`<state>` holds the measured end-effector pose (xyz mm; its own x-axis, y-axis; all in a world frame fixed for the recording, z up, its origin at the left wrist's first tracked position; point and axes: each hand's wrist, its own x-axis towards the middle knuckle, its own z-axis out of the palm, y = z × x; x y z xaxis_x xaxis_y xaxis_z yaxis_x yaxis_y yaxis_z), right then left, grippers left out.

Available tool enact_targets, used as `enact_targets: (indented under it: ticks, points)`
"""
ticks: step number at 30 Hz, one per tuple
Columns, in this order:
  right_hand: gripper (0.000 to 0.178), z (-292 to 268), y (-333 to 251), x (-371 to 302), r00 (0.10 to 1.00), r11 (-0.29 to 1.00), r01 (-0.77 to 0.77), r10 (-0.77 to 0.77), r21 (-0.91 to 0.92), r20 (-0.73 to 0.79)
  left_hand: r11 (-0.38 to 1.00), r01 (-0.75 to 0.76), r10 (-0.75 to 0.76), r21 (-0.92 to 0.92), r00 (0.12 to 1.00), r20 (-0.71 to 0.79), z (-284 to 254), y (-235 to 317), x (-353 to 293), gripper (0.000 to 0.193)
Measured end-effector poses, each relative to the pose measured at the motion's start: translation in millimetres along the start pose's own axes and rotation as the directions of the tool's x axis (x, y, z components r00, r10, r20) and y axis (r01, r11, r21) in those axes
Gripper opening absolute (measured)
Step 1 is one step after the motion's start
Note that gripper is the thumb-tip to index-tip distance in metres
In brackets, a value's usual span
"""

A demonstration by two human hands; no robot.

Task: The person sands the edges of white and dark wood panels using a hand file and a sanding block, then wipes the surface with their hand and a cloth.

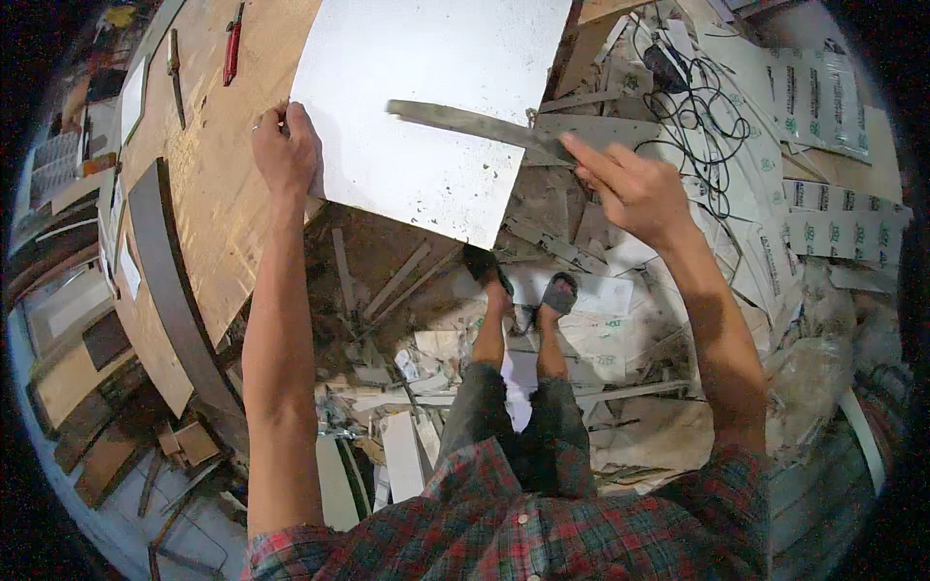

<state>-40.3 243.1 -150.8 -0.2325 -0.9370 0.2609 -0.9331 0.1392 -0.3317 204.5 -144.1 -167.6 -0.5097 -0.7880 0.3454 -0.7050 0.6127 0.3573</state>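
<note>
A white board (417,58) lies over the wooden worktop, its near end sticking out past the worktop's edge. My left hand (289,153) is closed on the board's left edge near the corner. In my right hand (635,189), fingers wrapped at its end, is a long flat grey file (465,123), slightly blurred. It reaches leftward over the white face and crosses the board's right edge; whether it touches cannot be told. Dark specks are scattered on the board's near right part.
On the worktop (223,194) lie a red-handled tool (232,48), a thin pointed tool (175,73) and sawdust. A dark strip (165,242) runs along its left side. Offcuts cover the floor around my feet. A tangled black cable (712,116) lies at right, near printed white sheets (823,107).
</note>
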Motion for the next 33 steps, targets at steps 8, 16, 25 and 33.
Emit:
enact_targets:
  ticks: [8,16,25,33]
  points:
    - [0.048,-0.5,40.8,-3.3,0.997,0.999,0.043,-0.042,0.020,-0.067,0.998,-0.025,0.023,-0.052,0.999,-0.038,-1.1,15.0,-0.5,0.033]
    - [0.054,-2.2,42.2,-25.3,0.999,1.000,-0.001,0.002,0.022,-0.043,0.997,0.064,-0.064,-0.040,0.998,-0.009,-3.6,8.6,-6.3,0.033]
    - [0.050,6.4,43.2,33.3,0.991,0.999,0.021,-0.016,0.032,-0.134,0.999,0.039,-0.040,-0.033,0.999,-0.003,-1.7,20.2,-0.8,0.034]
    - [0.046,-8.1,69.5,-12.1,0.995,0.998,-0.010,0.017,0.070,-0.099,0.999,0.041,-0.041,-0.011,0.999,-0.003,-5.9,18.1,-6.0,0.034]
